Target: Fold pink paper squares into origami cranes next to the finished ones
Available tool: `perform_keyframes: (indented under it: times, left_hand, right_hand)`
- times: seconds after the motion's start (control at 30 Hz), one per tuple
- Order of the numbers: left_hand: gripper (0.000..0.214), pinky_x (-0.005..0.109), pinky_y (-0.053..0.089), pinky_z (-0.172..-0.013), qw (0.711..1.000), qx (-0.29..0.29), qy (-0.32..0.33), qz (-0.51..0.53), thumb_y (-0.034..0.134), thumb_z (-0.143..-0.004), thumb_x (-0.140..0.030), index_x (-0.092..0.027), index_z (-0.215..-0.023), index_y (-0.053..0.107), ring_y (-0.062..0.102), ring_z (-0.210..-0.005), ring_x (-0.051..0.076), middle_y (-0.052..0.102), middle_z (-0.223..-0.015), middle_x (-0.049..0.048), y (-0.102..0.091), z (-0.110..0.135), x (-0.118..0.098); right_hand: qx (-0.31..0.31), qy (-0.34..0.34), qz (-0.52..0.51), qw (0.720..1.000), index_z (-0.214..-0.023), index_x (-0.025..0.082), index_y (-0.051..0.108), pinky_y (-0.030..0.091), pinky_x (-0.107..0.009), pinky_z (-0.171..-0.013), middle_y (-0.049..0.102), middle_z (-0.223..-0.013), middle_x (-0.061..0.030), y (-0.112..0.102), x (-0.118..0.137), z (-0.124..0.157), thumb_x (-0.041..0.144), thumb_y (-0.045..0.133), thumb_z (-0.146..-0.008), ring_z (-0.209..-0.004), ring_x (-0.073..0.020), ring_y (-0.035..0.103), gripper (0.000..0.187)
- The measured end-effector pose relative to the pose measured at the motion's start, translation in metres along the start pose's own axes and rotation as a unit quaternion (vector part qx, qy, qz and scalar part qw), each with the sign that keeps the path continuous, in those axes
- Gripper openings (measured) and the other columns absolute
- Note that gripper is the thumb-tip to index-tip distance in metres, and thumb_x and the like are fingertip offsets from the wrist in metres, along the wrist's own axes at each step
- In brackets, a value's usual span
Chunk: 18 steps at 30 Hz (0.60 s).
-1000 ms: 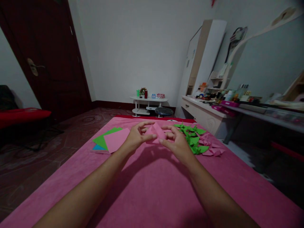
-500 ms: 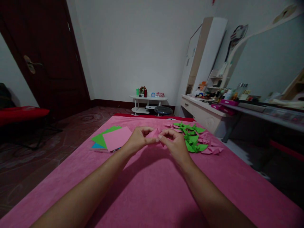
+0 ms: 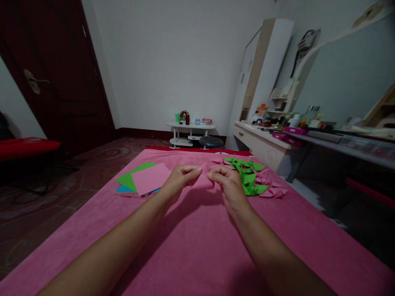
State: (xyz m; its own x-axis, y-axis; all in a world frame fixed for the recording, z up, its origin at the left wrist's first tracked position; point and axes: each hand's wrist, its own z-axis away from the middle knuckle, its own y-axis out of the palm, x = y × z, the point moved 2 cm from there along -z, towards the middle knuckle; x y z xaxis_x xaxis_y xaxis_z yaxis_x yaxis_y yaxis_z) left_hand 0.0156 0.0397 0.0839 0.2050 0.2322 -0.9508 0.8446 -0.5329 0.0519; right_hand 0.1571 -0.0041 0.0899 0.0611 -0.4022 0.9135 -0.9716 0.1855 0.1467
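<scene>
Both hands meet over a pink cloth-covered surface (image 3: 197, 246). My left hand (image 3: 178, 180) and my right hand (image 3: 226, 185) each pinch a folded piece of pink paper (image 3: 203, 181) held between them, fingers closed on its edges. To the left lies a stack of flat paper sheets (image 3: 145, 180), pink on top with green and blue beneath. To the right of my right hand sits a pile of folded green and pink paper shapes (image 3: 253, 181).
A dark door (image 3: 58, 82) stands at the left, a red seat (image 3: 27, 146) below it. A small white table (image 3: 191, 129) stands by the far wall. A cluttered desk (image 3: 277, 135) and a tall cabinet (image 3: 262, 74) line the right side.
The raised pink flap has been pressed down and the paper looks smaller and flatter. My hands have drawn closer together, fingertips pinching along the fold. The view has shifted slightly.
</scene>
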Motion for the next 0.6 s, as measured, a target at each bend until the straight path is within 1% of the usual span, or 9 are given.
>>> perform_keyframes:
  times: [0.07,0.13,0.23,0.33,0.43,0.6]
  left_hand:
    - [0.039,0.02,0.02,-0.047,1.0,-0.004,0.001,0.005,0.065,-0.074,-0.043,-0.013,-0.053,0.049,0.027,-0.048,0.006,0.032,-0.05,-0.0056,0.0015,0.0003,-0.0006]
    - [0.036,0.02,0.023,-0.048,1.0,-0.006,-0.001,0.009,0.065,-0.073,-0.043,-0.013,-0.056,0.054,0.03,-0.048,0.006,0.037,-0.051,-0.0054,0.003,0.0005,-0.0012]
    - [0.029,0.02,0.028,-0.05,1.0,-0.017,0.004,-0.002,0.07,-0.068,-0.041,-0.012,-0.065,0.064,0.039,-0.05,0.006,0.05,-0.055,-0.0031,0.0048,0.0006,-0.0026]
    - [0.027,0.02,0.032,-0.051,0.999,-0.035,0.01,-0.014,0.075,-0.063,-0.037,-0.013,-0.071,0.068,0.046,-0.053,0.008,0.06,-0.062,-0.0004,0.0063,0.0007,-0.0048]
    - [0.024,0.02,0.035,-0.053,0.998,-0.061,0.016,-0.01,0.076,-0.061,-0.034,-0.013,-0.068,0.068,0.048,-0.054,0.008,0.061,-0.062,-0.0002,0.0069,0.0007,-0.0069]
    - [0.02,0.02,0.037,-0.054,0.995,-0.093,0.028,-0.003,0.077,-0.059,-0.03,-0.013,-0.066,0.067,0.049,-0.055,0.008,0.061,-0.061,-0.0008,0.0057,-0.0005,-0.0053]
  right_hand:
    - [-0.005,-0.001,-0.005,1.0,-0.052,0.017,0.06,0.037,-0.025,-0.056,0.053,-0.053,0.0027,-0.0002,-0.0003,-0.0002,0.018,0.063,-0.058,-0.053,-0.0114,0.046,0.006]
    - [-0.01,-0.001,0.0,1.0,-0.051,0.017,0.059,0.037,-0.024,-0.055,0.053,-0.052,0.0028,-0.0005,-0.0007,-0.0003,0.017,0.062,-0.058,-0.053,-0.011,0.045,0.007]
    - [-0.007,-0.004,0.016,1.0,-0.05,0.017,0.058,0.037,-0.024,-0.054,0.052,-0.052,0.0025,-0.0005,-0.0016,0.0003,0.018,0.06,-0.059,-0.052,-0.0107,0.044,0.009]
    - [0.003,-0.011,0.037,0.999,-0.051,0.017,0.056,0.036,-0.024,-0.052,0.05,-0.05,0.0029,0.0002,-0.0014,0.0021,0.017,0.058,-0.061,-0.052,-0.0103,0.043,0.01]
    - [0.01,-0.018,0.056,0.998,-0.051,0.016,0.055,0.034,-0.023,-0.05,0.049,-0.049,0.0036,0.0013,0.0003,0.0038,0.015,0.057,-0.06,-0.05,-0.0096,0.041,0.01]
    - [0.02,-0.028,0.098,0.995,-0.05,0.016,0.055,0.033,-0.024,-0.05,0.05,-0.05,0.0031,0.0026,0.0007,0.0011,0.015,0.057,-0.06,-0.049,-0.01,0.043,0.01]
